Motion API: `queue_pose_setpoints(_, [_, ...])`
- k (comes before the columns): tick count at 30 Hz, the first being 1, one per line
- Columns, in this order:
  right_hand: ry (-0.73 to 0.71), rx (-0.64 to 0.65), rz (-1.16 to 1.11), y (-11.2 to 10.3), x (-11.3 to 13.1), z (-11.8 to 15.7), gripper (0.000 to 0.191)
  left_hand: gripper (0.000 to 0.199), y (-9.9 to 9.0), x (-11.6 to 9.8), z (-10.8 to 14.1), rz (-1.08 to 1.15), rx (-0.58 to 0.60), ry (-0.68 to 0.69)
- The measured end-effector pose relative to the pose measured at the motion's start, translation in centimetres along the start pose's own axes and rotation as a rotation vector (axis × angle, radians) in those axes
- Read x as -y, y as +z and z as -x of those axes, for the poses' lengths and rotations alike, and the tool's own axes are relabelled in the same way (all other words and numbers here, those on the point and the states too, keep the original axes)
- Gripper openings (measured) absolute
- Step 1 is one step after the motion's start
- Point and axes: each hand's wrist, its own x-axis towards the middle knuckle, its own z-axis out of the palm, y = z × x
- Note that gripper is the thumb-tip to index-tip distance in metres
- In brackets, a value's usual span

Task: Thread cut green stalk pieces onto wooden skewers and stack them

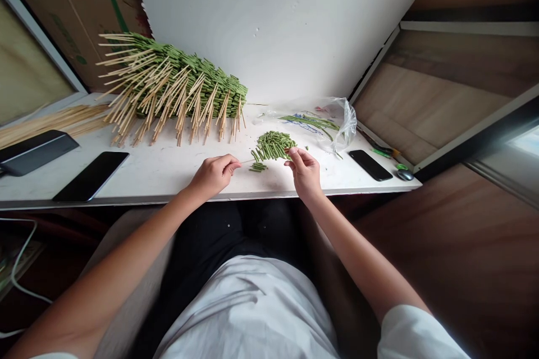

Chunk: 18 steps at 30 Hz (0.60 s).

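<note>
Green bean pieces (273,145) lie heaped between and just beyond the hands. The left hand (219,175) pinches a thin stick (247,162); the right hand (304,171) is closed beside the heap, its hold unclear. Loaded skewers (181,87) are stacked beyond the left hand.

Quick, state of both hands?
Left hand: closed, pinching a thin stick.
Right hand: closed, fingertips together by the green pieces; anything held can't be told.

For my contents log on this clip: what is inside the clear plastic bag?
Long, thin green stalks show through the clear plastic bag. Crumpled, shiny folds and blue markings obscure parts, so I cannot count them or tell what lies beneath.
</note>
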Motion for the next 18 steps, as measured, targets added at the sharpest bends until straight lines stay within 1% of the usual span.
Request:
queue_pose_setpoints(7, [0.086, -0.067, -0.058, 0.9, 0.9, 0.7, 0.039, 0.026, 0.2, -0.4, 0.3, -0.103, -0.028, 0.075])
queue_pose_setpoints(12, [0.141, -0.094, -0.096, 1.4, 0.8, 1.2, 0.038, 0.029, 0.1, -0.9, 0.4, -0.129, 0.002, 0.045])
queue_pose_setpoints(15, [0.134, -0.079, -0.090, 1.4, 0.7, 1.3, 0.038, 0.029, 0.0, -1.0, 0.3, -0.129, 0.008, 0.024])
queue_pose_setpoints(18, [0.117, -0.020, -0.060, 1.1, 0.7, 1.0, 0.038, 0.028, -0.3, -0.7, -0.1, -0.113, 0.012, 0.007])
